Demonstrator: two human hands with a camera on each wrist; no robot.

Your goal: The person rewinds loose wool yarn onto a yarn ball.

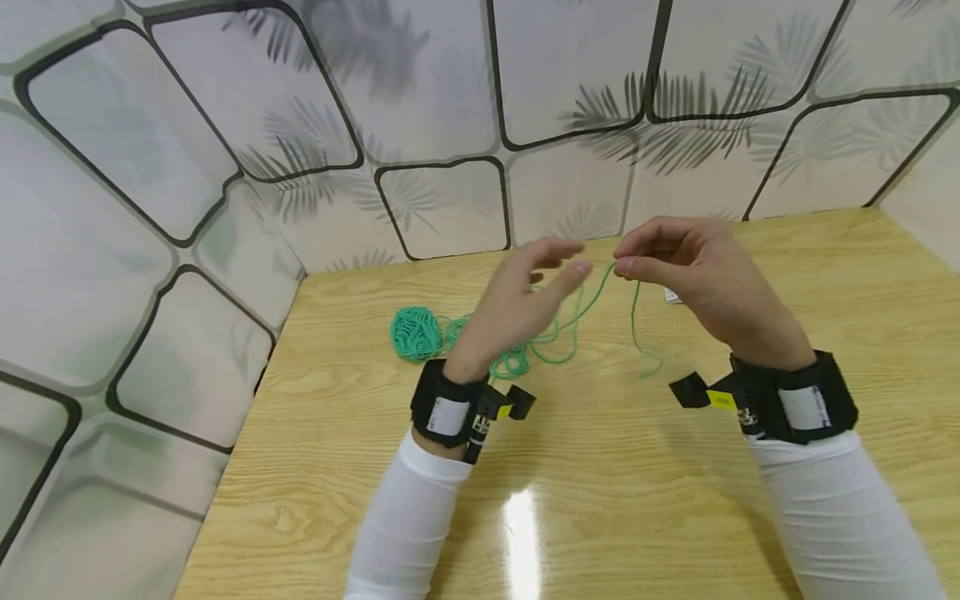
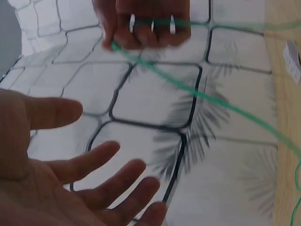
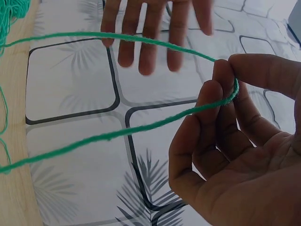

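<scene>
Between thumb and index fingertip, my right hand [image 1: 693, 279] pinches a strand of green yarn [image 3: 141, 127] above the table. From that pinch one length runs left toward the loose loops, while the tail hangs down with its end near the tabletop. My left hand [image 1: 517, 296] is raised to the left, its fingers spread and nothing between them in the left wrist view. A ball of green yarn [image 1: 416, 334] lies on the table at the left. Loose yarn loops [image 1: 512, 362] spread beside it, partly hidden behind my left hand.
The wooden table [image 1: 600, 500] meets a patterned wall [image 1: 450, 100] at the back and left. A small white paper [image 1: 672, 296] lies behind my right hand, mostly covered by it. Each wrist wears a black strap with a small camera.
</scene>
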